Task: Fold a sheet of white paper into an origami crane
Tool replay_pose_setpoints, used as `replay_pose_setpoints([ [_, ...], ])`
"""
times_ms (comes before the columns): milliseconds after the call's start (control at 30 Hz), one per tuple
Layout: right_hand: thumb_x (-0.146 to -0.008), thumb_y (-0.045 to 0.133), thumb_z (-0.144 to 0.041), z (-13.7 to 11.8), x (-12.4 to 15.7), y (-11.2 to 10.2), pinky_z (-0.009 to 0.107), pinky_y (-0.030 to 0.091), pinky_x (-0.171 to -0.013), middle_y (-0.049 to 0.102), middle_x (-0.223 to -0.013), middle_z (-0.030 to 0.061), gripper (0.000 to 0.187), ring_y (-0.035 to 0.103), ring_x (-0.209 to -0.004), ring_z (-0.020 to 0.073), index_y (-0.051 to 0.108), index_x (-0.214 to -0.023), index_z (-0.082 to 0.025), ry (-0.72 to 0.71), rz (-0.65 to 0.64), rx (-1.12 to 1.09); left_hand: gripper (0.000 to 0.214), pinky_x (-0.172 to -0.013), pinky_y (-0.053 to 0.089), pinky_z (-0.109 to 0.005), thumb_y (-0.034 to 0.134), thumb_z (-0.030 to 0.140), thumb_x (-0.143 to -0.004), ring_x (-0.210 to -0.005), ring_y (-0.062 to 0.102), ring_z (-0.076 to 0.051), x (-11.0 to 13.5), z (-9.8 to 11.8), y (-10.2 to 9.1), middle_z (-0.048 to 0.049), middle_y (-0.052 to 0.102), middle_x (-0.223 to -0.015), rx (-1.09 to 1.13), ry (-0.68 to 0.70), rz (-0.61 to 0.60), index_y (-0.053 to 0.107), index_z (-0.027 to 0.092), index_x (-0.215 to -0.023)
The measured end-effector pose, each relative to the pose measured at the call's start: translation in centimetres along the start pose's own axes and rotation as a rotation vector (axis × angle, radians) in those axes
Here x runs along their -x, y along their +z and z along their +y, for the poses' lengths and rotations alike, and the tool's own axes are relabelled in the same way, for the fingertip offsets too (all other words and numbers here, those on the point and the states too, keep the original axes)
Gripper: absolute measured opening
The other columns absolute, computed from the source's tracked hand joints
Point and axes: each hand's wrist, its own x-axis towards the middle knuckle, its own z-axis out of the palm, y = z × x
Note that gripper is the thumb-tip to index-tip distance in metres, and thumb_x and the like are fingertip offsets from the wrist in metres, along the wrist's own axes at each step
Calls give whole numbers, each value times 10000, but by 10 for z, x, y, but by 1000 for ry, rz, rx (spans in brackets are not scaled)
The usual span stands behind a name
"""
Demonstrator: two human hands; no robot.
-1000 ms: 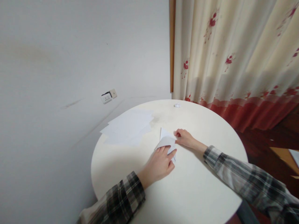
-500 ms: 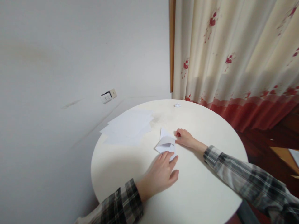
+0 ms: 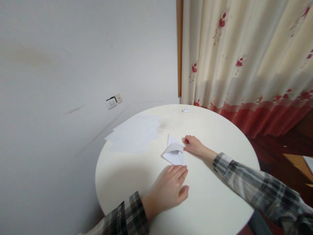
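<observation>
A folded piece of white paper [image 3: 174,156] lies on the round white table [image 3: 202,186], with a raised flap that leaves a shadowed pocket in its middle and a pointed corner at the far side. My left hand [image 3: 170,186] rests flat at its near edge, fingers stretched out and thumb apart; its fingertips cover the paper's near tip. At the right edge of the paper is my right hand [image 3: 194,145], its fingers curled closed and the thumb side against the edge. The exact grip there is partly hidden.
Loose sheets of white paper [image 3: 137,132] lie spread at the table's left. A crumpled bit of paper [image 3: 186,110] sits near the far rim. A wall with a socket [image 3: 111,103] stands at the left, and a flowered curtain [image 3: 234,65] hangs behind.
My left hand has slid a little toward me along the paper, uncovering more of its near part, and its fingers have come closer together. My right hand has stayed in place.
</observation>
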Motion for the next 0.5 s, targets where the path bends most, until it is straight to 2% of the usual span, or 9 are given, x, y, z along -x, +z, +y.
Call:
replay_pose_setpoints([
  [133,-630,680,-299,0,0,1,241,343,-631,585,-802,34,260,490,-724,153,570,-822,-164,9,8,-6,474,-1028,298,-388,473,365,-819,-1163,449,-244,-1,2,3,-147,524,-1238,-22,4,7,497,70,-1189],
  [233,-637,672,-287,1,0,2,247,348,-651,581,-804,32,243,486,-728,154,568,-820,-166,3,23,-5,477,-1051,271,-408,465,392,-828,-1199,429,-243,-1,1,2,-136,525,-1249,-13,11,15,498,92,-1198],
  [300,-647,662,-279,1,1,2,249,348,-654,577,-806,33,229,483,-728,154,568,-822,-165,-2,28,-1,443,-1058,267,-407,464,377,-837,-1206,429,-229,-1,-2,1,-115,537,-1243,5,16,17,505,118,-1194],
  [500,-655,647,-248,-2,3,2,255,349,-672,580,-820,35,223,485,-755,160,569,-845,-162,-9,35,-9,316,-990,385,-316,423,261,-877,-1102,527,-156,-15,-19,1,-49,584,-1193,37,-38,38,513,178,-1169],
])
